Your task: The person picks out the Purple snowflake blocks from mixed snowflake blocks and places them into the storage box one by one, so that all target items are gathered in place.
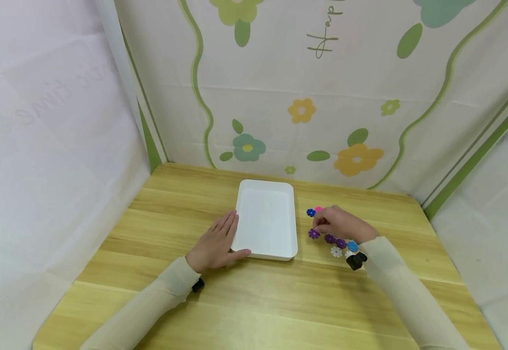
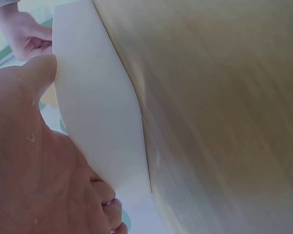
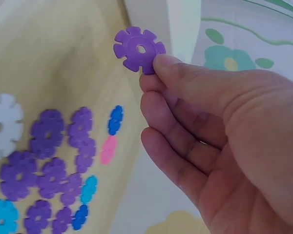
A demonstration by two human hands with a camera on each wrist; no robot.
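An empty white tray (image 1: pixel 265 218) lies on the wooden table. My left hand (image 1: pixel 214 243) rests against its left side and near corner, fingers straight; in the left wrist view the left hand (image 2: pixel 44 146) touches the tray wall (image 2: pixel 100 107). My right hand (image 1: pixel 341 223) is to the right of the tray. In the right wrist view the right hand (image 3: pixel 224 117) pinches a purple notched disc (image 3: pixel 134 48) between thumb and index finger, the other fingers curled. Several purple discs (image 3: pixel 48 134), a white one (image 3: pixel 2 126), blue ones (image 3: pixel 115 120) and a pink one (image 3: pixel 108 149) lie on the table.
The wooden table (image 1: pixel 254 301) extends in front of the tray. Patterned white cloth (image 1: pixel 271 63) hangs along the table's back edge, with more cloth at both sides. Loose discs (image 1: pixel 336 251) lie partly under my right wrist.
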